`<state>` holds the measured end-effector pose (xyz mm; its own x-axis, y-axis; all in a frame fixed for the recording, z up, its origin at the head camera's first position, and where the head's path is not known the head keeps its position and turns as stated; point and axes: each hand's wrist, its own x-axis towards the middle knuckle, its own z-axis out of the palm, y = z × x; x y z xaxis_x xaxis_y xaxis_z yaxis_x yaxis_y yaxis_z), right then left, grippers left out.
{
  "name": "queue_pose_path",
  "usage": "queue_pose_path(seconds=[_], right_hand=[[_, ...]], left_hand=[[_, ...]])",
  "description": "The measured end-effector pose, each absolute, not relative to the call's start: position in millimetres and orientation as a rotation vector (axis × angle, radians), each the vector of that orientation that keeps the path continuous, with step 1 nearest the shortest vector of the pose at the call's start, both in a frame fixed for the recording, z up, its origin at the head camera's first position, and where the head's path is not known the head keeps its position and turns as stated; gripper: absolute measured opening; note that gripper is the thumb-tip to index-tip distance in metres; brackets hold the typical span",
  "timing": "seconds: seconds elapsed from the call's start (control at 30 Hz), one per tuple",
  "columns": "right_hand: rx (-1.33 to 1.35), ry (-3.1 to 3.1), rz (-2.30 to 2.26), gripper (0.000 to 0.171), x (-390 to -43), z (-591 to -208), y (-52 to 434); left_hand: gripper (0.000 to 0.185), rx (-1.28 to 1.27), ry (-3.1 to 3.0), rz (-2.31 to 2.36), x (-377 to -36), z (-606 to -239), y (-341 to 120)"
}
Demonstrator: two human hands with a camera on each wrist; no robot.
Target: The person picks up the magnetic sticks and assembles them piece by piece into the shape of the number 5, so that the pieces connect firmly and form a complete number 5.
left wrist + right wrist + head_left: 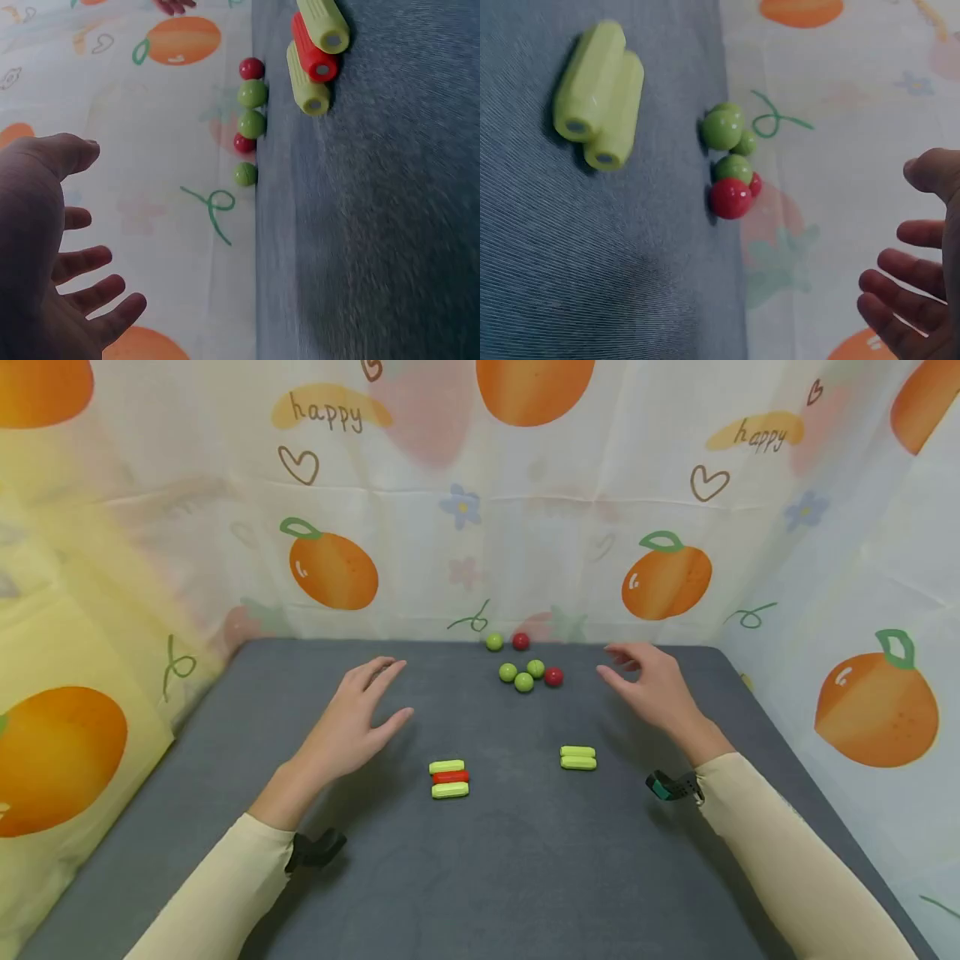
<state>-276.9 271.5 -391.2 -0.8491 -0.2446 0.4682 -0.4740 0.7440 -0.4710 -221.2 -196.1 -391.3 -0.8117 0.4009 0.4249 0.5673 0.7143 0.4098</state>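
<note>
My left hand (348, 722) hovers over the left of the table, fingers spread and relaxed, holding nothing. Nearest to it lie two light green rods (450, 790) with a red rod (451, 777) between them, side by side. My right hand (651, 685) hangs over the right of the table, thumb apart from the loosely bent fingers, nothing in its grasp. Below and left of it, a pair of light green rods (578, 762) lies side by side. Farther back are several green balls (524, 682) and two red balls (553, 677), which the right wrist view shows as shiny.
The dark grey table (510, 877) ends at a white curtain (540, 560) printed with oranges along the back. Yellow-tinted cloth (67, 635) hangs at the left side, and more printed cloth (862, 610) at the right. Both wrists wear black bands.
</note>
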Motion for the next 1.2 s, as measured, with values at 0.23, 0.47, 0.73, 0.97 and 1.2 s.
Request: queue_pose_path(seconds=[0.23,0.47,0.73,0.97,1.2], right_hand=[[0.484,-2.733,0.844,0.042,-307.6,-397.1,252.1],[0.437,-2.837,0.864,0.046,-331.2,-408.8,232.1],[0.326,-2.944,0.881,0.054,-343.7,-423.2,224.9],[0.288,-2.962,0.858,0.046,-349.9,-432.5,218.9],[0.331,-2.952,0.895,0.035,-353.3,-437.5,208.1]], left_hand=[[0.067,-0.804,-2.663,-0.849,-238.9,-398.5,-183.6],[0.057,-0.822,-2.741,-1.002,-246.1,-412.7,-184.1],[0.045,-0.981,-2.828,-1.194,-245.6,-419.3,-174.5],[0.041,-1.100,-2.960,-1.132,-242.9,-427.3,-164.5],[0.029,-1.134,-2.994,-1.080,-240.1,-434.6,-163.4]])
